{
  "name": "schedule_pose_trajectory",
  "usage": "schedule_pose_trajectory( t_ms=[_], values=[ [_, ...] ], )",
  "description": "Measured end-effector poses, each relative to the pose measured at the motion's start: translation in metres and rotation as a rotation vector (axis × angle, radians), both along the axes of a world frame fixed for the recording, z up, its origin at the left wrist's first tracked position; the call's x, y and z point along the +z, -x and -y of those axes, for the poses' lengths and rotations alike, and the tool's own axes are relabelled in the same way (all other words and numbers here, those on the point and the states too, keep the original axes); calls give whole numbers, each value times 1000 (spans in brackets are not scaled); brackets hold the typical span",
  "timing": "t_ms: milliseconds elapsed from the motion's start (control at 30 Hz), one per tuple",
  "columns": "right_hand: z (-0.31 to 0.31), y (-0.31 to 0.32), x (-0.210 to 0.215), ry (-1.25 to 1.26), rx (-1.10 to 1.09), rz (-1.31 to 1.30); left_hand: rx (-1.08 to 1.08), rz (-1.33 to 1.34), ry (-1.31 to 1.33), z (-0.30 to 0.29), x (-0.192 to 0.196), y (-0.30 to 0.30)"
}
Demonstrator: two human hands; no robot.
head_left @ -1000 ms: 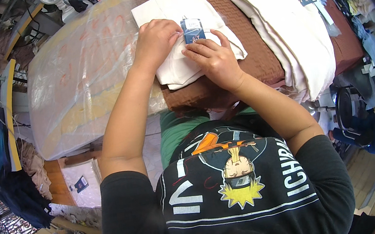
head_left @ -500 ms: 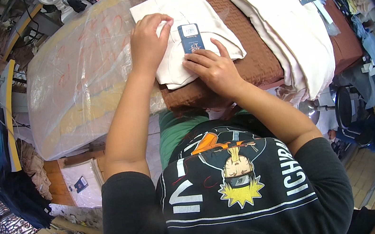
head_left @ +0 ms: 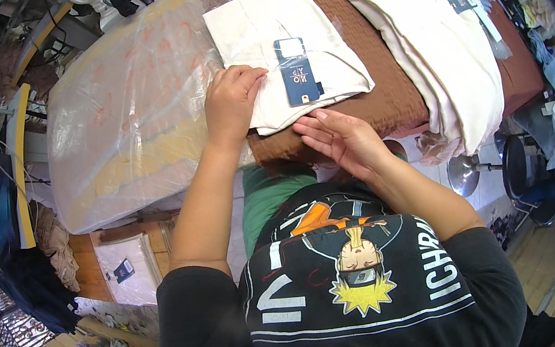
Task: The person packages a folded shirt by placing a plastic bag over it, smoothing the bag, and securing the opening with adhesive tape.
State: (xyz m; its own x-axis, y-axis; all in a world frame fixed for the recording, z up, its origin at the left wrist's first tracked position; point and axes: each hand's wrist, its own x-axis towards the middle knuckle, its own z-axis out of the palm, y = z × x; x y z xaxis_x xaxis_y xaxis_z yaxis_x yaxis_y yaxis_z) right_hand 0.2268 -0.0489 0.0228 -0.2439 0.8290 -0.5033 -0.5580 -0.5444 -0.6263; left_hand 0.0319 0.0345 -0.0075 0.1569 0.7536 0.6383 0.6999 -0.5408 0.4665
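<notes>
A folded cream garment [head_left: 264, 26] lies on the brown cloth-covered table, with a dark blue hang tag [head_left: 298, 80] flat on top of it. My left hand [head_left: 232, 102] is at the garment's left edge, thumb and fingers pinched together on the fabric. By the near edge, my right hand [head_left: 348, 142] has its palm turned upward and its fingers stretched out. Its fingertips are beside the garment's near fold; whether they touch the cloth is hard to tell.
Clear plastic sheeting [head_left: 127, 109] covers the left part of the table. More cream garments [head_left: 423, 46] lie in a long pile at the right. Below left, a bagged, tagged garment [head_left: 131, 268] rests on a wooden surface [head_left: 85, 261]. A round stool [head_left: 521, 167] stands at the right.
My right hand has come off the tag and moved down to the near edge, turning palm up. The left hand has moved down along the left edge. More of the tag shows.
</notes>
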Motion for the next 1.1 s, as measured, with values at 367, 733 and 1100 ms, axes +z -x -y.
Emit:
schedule_pose_trajectory(
  t_ms=[367, 733, 1100],
  values=[
    [-54, 27, -19, -6, -12, 153, -19, 34, 17, 6, 8, 1],
    [-97, 39, -27, -36, -29, 131, -31, -29, 21, 7, 16, 9],
    [-58, -15, -11, -34, 83, 120, 19, -72, -31, 3, 32, -13]
  ],
)
